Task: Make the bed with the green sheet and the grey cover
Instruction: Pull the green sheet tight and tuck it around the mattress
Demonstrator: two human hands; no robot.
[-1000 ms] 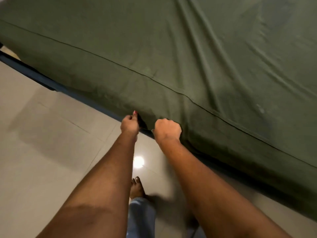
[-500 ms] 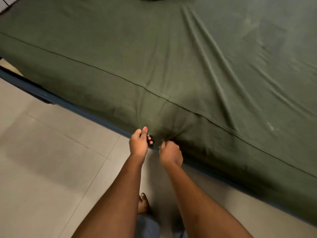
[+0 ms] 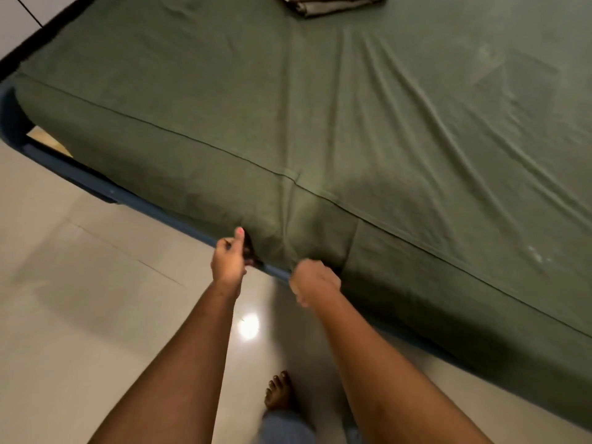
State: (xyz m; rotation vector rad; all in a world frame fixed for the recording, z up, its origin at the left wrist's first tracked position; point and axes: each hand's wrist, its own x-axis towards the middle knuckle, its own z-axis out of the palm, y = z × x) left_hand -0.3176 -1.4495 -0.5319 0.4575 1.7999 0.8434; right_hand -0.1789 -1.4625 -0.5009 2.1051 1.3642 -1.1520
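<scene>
left hand grips the hem of the green sheet, thumb up. right hand beside it is clenched at the hem; i cannot tell if it holds cloth.

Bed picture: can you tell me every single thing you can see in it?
sheet: one, green, spread over the whole bed, wrinkled on the right
cover: one, grey, folded, on the bed's far edge
bed frame: one, dark blue, under the near edge
floor: pale shiny tiles, beside the bed
foot: one, bare, on the floor
trouser leg: one, light blue, bottom edge
left hand: one, holds the sheet's bottom edge, thumb up
right hand: one, curled at the sheet's bottom edge, grip unclear
</scene>
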